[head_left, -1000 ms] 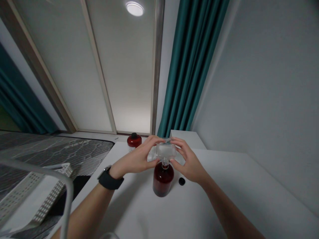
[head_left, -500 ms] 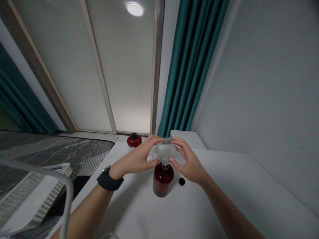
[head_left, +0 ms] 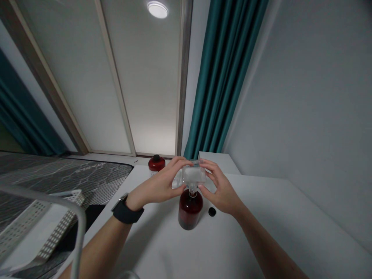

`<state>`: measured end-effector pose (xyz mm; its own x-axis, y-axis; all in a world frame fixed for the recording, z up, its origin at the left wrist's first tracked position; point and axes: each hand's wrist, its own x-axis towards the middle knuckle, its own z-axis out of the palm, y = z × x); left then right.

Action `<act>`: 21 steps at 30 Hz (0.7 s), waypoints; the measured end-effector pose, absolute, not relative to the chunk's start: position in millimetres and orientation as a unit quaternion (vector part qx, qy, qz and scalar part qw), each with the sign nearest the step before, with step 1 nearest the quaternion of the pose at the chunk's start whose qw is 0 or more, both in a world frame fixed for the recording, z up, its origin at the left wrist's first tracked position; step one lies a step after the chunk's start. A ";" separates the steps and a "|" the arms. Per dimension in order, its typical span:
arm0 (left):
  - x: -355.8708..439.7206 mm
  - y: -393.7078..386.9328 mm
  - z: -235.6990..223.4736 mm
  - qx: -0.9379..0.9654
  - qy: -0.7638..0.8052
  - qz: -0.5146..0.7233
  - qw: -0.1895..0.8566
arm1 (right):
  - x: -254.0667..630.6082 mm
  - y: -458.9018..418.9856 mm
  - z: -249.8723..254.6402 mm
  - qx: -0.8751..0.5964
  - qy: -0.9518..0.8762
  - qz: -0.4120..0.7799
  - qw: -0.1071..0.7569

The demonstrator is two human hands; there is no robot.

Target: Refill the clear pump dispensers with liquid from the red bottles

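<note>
A dark red glass bottle [head_left: 190, 209] stands upright on the white table [head_left: 261, 236]. A clear plastic container [head_left: 193, 176] is turned neck down onto the bottle's mouth. My left hand [head_left: 158, 186], with a black watch on the wrist, grips the container's left side. My right hand [head_left: 218, 188] grips its right side, fingers curled round it. A small black cap [head_left: 212, 211] lies on the table just right of the bottle, below my right hand.
A second red bottle with a black cap [head_left: 156, 163] stands at the table's far edge. A white perforated metal basket [head_left: 43, 232] sits at the lower left, over a dark patterned mat [head_left: 66, 176]. Teal curtains [head_left: 223, 77] hang behind, a grey wall on the right.
</note>
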<state>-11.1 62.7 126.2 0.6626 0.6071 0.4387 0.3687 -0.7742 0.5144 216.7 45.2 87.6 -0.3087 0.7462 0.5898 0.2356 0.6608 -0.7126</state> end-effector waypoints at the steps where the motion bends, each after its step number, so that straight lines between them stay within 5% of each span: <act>1: -11.2 62.5 126.3 0.890 0.275 0.306 0.195 | 216.7 45.1 87.8 -0.320 -0.767 0.258 0.493; 21: -9.8 61.8 126.8 0.890 0.270 0.313 0.194 | 217.4 46.0 85.5 -0.319 -0.768 0.250 0.495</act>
<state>-9.8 61.8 126.8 0.6591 0.6009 0.4522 0.3586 -0.7797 0.5133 217.4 46.0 85.5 -0.3059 0.7387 0.6006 0.2430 0.6705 -0.7010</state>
